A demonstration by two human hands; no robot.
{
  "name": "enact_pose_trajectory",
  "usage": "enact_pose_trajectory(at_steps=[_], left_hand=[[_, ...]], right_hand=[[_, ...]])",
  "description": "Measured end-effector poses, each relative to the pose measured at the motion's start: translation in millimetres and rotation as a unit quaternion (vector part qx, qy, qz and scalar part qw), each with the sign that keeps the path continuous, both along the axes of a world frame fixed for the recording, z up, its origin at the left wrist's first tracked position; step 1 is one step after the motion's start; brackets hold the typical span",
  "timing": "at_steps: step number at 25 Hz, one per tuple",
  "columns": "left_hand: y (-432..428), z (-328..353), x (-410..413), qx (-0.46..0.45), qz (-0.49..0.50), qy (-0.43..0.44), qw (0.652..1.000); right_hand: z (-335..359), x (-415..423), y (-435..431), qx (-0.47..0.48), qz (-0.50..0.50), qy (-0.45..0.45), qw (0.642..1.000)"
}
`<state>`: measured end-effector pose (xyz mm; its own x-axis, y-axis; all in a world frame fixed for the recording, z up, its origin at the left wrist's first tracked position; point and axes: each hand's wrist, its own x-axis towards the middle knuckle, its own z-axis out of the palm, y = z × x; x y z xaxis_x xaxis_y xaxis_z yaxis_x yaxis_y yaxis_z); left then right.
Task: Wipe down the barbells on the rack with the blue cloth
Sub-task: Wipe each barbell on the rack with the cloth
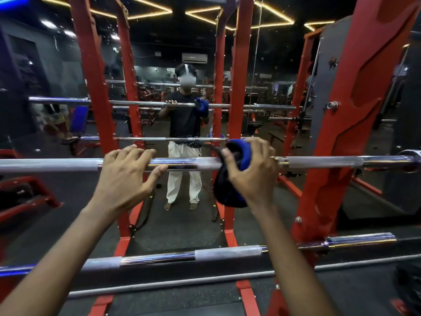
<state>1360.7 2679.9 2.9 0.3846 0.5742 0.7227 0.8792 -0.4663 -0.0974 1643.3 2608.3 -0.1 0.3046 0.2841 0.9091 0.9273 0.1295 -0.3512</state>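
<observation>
So the person's on the upper barbell (182, 164) of the red rack (341, 133). The right hand (252, 169) has the blue cloth (241, 156) bunched up and clamped around the bar. The fingers (230, 163) curl over the near side, with the blue part poking out above them and the rest of the cloth hanging dark below the palm. Wrapping it around like that makes sense to me, since you hit the whole circumference in one pass instead of just the top.

The left hand (127, 174) is bare, fingers draped over the top of the same bar and thumb hooked underneath, so it's a loose hold. My guess is it's there to stop the bar rolling or sliding in the hooks while the other hand scrubs. There's a shiny smooth stretch between the two sets of fingers, and the cloth sits right where the rougher knurled section starts.

The lower barbell (227, 253) is well below both hands with nothing touching it, so I'd say it's waiting its turn. The mirror (57, 76) behind shows the same two-handed setup.
</observation>
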Motion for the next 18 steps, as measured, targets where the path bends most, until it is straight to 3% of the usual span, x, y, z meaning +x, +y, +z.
enact_pose_trajectory(at_steps=[3, 5, 8, 11, 14, 16, 18], left_hand=[[-1.7, -7.2, 0.8, 0.036, -0.014, -0.022, 0.999], [-1.0, -9.1, -1.7, 0.05, -0.029, -0.036, 0.998], [0.4, -8.8, -1.9, 0.054, -0.043, -0.05, 0.996], [0.6, -9.7, -1.6, 0.061, -0.041, -0.056, 0.996], [2.0, -11.0, -1.8, 0.064, -0.042, -0.057, 0.995], [1.6, -12.8, -1.2, 0.067, -0.043, -0.067, 0.995], [2.2, -14.4, 1.0, 0.067, -0.039, -0.071, 0.994]], right_hand=[[-10.9, -22.7, 3.4, 0.003, 0.072, -0.076, 0.995], [-10.2, -4.1, 3.6, 0.024, 0.094, -0.071, 0.993], [-14.6, 26.6, 4.8, 0.108, 0.031, 0.04, 0.993], [-27.1, 25.5, 4.8, 0.185, -0.043, 0.121, 0.974], [-45.7, 18.7, -2.1, 0.216, -0.051, 0.224, 0.949], [-52.1, 14.8, -2.5, 0.249, -0.015, 0.348, 0.904], [-66.7, 28.4, 16.0, 0.296, 0.1, 0.529, 0.789]])
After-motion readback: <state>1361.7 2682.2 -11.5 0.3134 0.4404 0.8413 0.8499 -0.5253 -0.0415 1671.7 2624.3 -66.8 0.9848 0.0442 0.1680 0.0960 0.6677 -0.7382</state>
